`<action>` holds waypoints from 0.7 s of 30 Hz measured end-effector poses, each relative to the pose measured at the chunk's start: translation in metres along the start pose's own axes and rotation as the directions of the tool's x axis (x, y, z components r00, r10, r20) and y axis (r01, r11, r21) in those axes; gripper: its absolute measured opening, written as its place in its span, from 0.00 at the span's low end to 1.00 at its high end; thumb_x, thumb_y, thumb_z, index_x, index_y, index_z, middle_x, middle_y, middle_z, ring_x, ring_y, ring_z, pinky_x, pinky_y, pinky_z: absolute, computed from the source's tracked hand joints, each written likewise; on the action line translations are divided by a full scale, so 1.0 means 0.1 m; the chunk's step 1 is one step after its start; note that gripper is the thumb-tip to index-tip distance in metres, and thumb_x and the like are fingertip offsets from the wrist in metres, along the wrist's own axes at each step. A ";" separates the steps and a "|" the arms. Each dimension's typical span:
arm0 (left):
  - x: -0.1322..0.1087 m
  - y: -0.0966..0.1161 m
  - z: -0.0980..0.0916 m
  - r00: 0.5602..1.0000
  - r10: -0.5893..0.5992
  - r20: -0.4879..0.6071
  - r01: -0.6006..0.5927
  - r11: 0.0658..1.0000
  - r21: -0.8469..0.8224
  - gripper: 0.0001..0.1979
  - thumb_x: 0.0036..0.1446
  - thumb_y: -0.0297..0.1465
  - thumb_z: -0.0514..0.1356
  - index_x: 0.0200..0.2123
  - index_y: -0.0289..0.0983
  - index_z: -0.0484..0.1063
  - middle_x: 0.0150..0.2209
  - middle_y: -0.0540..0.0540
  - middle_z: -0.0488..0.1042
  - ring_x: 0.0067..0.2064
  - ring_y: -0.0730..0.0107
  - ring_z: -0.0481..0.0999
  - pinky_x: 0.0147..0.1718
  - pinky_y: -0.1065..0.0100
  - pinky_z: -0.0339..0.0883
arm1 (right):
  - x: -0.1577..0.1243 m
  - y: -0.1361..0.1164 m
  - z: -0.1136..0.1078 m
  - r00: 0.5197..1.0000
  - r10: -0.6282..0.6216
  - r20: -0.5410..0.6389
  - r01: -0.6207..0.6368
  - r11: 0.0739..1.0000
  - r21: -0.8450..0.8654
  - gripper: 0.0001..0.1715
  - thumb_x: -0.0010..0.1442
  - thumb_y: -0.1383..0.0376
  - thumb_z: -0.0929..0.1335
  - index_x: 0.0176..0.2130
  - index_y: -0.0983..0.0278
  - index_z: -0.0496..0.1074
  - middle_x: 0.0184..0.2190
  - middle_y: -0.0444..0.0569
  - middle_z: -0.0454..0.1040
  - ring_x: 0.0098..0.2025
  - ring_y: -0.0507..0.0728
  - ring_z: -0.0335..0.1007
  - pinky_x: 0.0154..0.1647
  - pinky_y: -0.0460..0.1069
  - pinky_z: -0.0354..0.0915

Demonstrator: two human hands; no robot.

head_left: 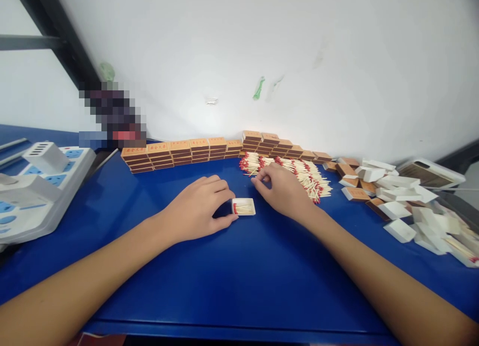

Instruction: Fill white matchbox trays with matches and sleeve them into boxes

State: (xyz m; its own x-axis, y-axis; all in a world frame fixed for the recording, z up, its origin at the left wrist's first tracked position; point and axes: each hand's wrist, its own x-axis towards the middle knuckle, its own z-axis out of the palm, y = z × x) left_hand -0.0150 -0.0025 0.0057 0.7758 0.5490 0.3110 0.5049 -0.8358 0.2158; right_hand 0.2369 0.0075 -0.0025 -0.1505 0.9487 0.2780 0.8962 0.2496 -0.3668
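Observation:
A small white matchbox tray [250, 201] lies on the blue table with some red-tipped matches [244, 209] inside. My left hand [200, 206] grips its left end, the thumb at the near corner and the fingers at the far one. Right of the tray, my right hand [284, 188] is closed in a pinch just in front of a heap of loose matches [309, 173]. Its curled fingers hide whatever may be between the tips. Part of the heap is covered by this hand.
Closed orange-brown matchboxes [170, 154] stand in stacked rows along the white wall [284, 46]. At right lie scattered white trays [400, 228], box sleeves [355, 193] and a phone [430, 171]. A power strip [80, 171] with plugged-in adapters occupies the left side.

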 end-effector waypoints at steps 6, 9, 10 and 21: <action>0.02 0.00 -0.01 1.000 -0.018 0.011 0.018 1.000 -0.005 0.13 0.68 0.39 0.63 0.48 0.36 0.79 0.43 0.43 0.79 0.47 0.56 0.76 0.50 0.55 0.70 | 0.11 0.12 -0.05 0.999 -0.043 -0.030 0.044 0.999 0.030 0.14 0.69 0.62 0.66 0.31 0.62 0.73 0.34 0.52 0.73 0.37 0.60 0.69 0.39 0.54 0.62; 0.02 0.00 -0.01 1.000 -0.015 0.009 0.015 1.000 -0.007 0.13 0.68 0.39 0.64 0.48 0.36 0.79 0.43 0.43 0.79 0.47 0.57 0.76 0.50 0.55 0.70 | 0.10 0.22 -0.12 0.974 -0.223 0.034 0.221 0.973 0.064 0.10 0.70 0.67 0.64 0.42 0.63 0.77 0.41 0.54 0.72 0.40 0.59 0.70 0.42 0.54 0.65; 0.02 0.00 -0.01 1.000 -0.014 0.008 0.014 1.000 -0.008 0.13 0.68 0.39 0.64 0.48 0.36 0.79 0.43 0.43 0.79 0.47 0.57 0.76 0.50 0.55 0.70 | 0.10 0.26 -0.14 0.957 -0.282 0.064 0.277 0.958 0.076 0.13 0.70 0.69 0.64 0.47 0.62 0.77 0.44 0.54 0.71 0.42 0.60 0.70 0.45 0.54 0.66; 0.02 0.00 -0.02 1.000 -0.006 0.003 0.006 1.000 0.010 0.13 0.68 0.39 0.64 0.48 0.36 0.79 0.43 0.43 0.79 0.48 0.57 0.76 0.50 0.55 0.70 | 0.13 0.39 -0.13 0.903 -0.395 0.169 0.382 0.918 0.105 0.14 0.73 0.68 0.61 0.48 0.59 0.76 0.46 0.54 0.67 0.44 0.61 0.69 0.48 0.56 0.68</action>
State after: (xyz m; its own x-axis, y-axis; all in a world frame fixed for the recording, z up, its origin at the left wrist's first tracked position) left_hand -0.0142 -0.0017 0.0082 0.7738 0.5541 0.3070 0.5135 -0.8324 0.2083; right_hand 0.2750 0.0271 -0.0018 -0.5605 0.7907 0.2463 0.7213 0.6122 -0.3239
